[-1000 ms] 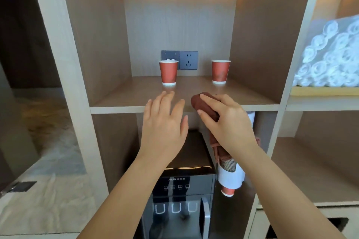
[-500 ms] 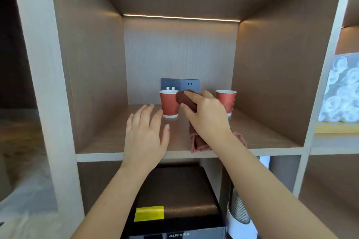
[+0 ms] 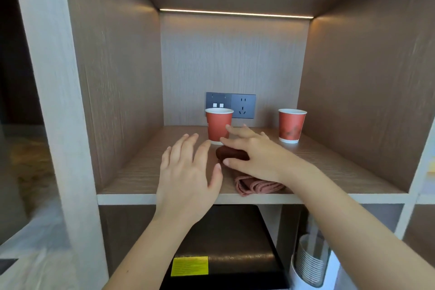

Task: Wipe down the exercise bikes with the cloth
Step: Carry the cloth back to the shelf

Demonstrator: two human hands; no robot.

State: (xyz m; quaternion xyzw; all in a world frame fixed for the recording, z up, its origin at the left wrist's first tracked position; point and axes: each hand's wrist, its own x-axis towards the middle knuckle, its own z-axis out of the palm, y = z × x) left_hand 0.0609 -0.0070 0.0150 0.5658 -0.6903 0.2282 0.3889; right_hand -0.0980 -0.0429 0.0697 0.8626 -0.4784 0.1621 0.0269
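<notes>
Your right hand (image 3: 256, 155) grips the cloth (image 3: 237, 165) on the shelf (image 3: 141, 172), just in front of the left cup (image 3: 217, 127). Your left hand (image 3: 188, 172) hovers spread beside it, holding nothing. Cup contents are hidden.

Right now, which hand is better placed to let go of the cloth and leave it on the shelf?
The right hand. It lies on the cloth, which rests on the shelf in front of the left cup. The left hand hovers open beside it, holding nothing.

Left hand (image 3: 188, 172) spread flat (fingers apart), right hand (image 3: 254, 155) cupped palm-down.
</notes>
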